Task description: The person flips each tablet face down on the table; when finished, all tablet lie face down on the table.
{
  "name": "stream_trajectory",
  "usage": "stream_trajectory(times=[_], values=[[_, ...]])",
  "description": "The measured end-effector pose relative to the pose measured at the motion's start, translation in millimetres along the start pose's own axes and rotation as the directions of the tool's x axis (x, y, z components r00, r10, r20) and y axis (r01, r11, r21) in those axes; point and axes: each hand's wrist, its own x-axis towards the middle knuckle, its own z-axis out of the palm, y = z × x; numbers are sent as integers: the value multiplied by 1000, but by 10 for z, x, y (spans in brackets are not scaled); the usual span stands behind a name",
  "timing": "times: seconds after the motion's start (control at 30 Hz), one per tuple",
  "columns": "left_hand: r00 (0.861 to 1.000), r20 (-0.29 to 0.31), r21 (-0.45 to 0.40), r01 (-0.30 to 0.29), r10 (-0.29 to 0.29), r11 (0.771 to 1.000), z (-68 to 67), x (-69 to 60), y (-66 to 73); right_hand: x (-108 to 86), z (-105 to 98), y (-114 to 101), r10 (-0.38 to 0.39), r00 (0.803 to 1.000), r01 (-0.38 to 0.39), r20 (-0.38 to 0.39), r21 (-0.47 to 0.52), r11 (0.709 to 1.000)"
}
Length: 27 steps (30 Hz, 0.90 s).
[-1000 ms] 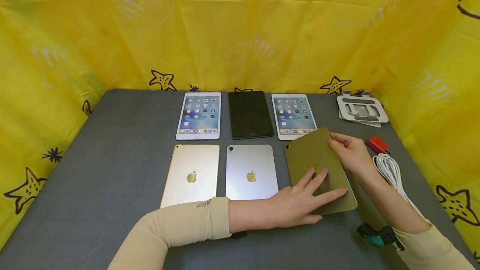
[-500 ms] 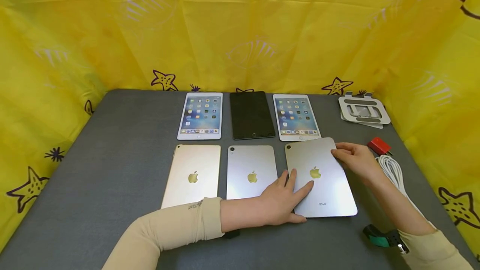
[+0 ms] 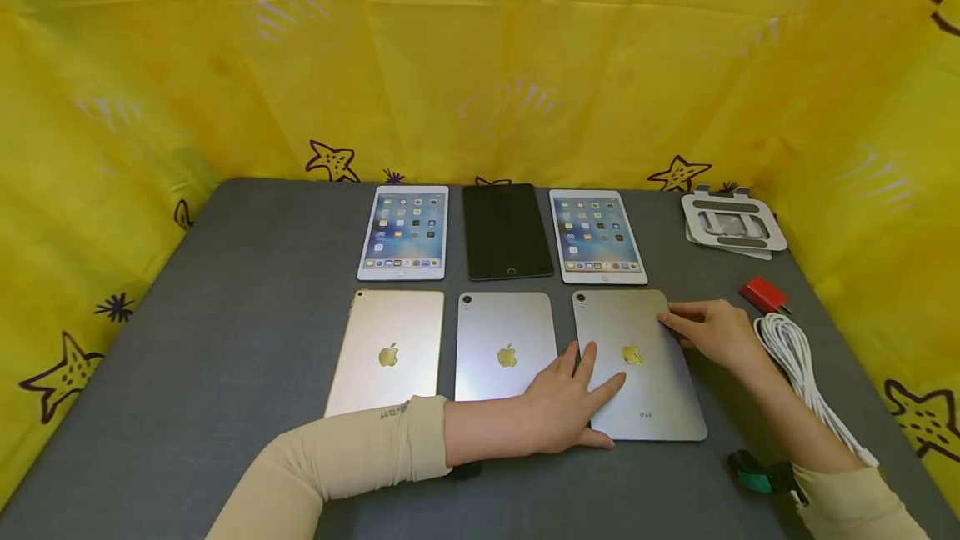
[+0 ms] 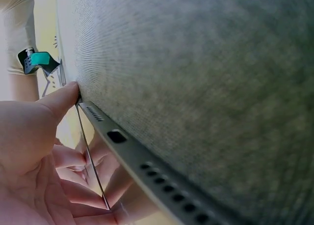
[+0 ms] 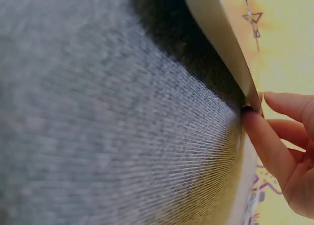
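A silver tablet [image 3: 652, 365] lies back up at the front right of the table, its logo and camera showing. Across its lower left side rests my left hand [image 3: 566, 402], fingers spread. My right hand [image 3: 720, 332] pinches the tablet's upper right edge between thumb and fingers. The left wrist view shows the left hand [image 4: 37, 161] beside the port edge of the tablet [image 4: 117, 136]. In the right wrist view the right hand [image 5: 294, 146] holds the edge of the tablet [image 5: 225, 38], which stands slightly off the cloth there.
To the left lie a second silver tablet [image 3: 495, 323] and a gold one [image 3: 375, 323], partly behind the left arm. Behind are two white tablets [image 3: 405, 232] [image 3: 597, 236] and a black one [image 3: 506, 232]. A metal stand [image 3: 735, 222], red plug [image 3: 763, 295] and white cable [image 3: 791, 348] lie right.
The tablet has been lowered from its tilt and turned straighter beside the others. My left hand has shifted left from its middle to its left side; my right hand has come down with its edge.
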Motion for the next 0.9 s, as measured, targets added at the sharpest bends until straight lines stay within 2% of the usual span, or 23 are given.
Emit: stream_trajectory(times=[0.1,0.2,0.33,0.4,0.47,0.53,0.57,0.63,0.67,0.7,0.73,0.77,0.8,0.83,0.9], values=[[1000,-11,25,0,0,1000,0,4,5,3,5,-38,-78,996,74,-38,-101,992],[1000,-21,50,2,-1,999,3,6,7,12,15,-107,-143,988,127,-57,-222,967],[1000,7,49,2,-2,999,-7,1,-5,10,41,-258,-146,988,120,-48,-346,931],[999,39,-1,2,-2,1000,-20,-7,-42,16,80,-372,-169,983,129,-78,-375,918],[998,58,-88,5,0,996,-40,-20,-118,46,149,-506,-222,966,162,-135,-353,921],[999,39,-218,11,-2,976,-71,-38,-241,102,232,-654,-296,935,236,-197,-279,931],[1000,15,-297,11,-7,955,-95,-53,-323,135,276,-732,-321,921,274,-221,-220,936],[996,-67,-445,16,-51,895,-140,-94,-524,206,367,-896,-359,896,353,-260,-71,933],[989,-116,-517,22,-96,856,-161,-125,-642,244,415,-981,-367,889,384,-273,9,923],[974,-170,-588,22,-150,808,-174,-159,-770,278,463,-1069,-366,886,404,-283,87,911],[951,-223,-646,21,-216,763,-185,-200,-903,313,514,-1158,-360,887,416,-289,160,895],[919,-263,-706,25,-295,708,-189,-248,-1039,348,567,-1247,-353,887,424,-299,221,878],[877,-295,-756,28,-380,654,-186,-304,-1176,383,622,-1335,-343,888,427,-306,275,861],[828,-318,-800,27,-462,599,-176,-364,-1314,414,678,-1422,-326,894,421,-309,323,848],[717,-319,-880,20,-620,475,-150,-490,-1583,467,792,-1586,-285,913,390,-293,416,822]])
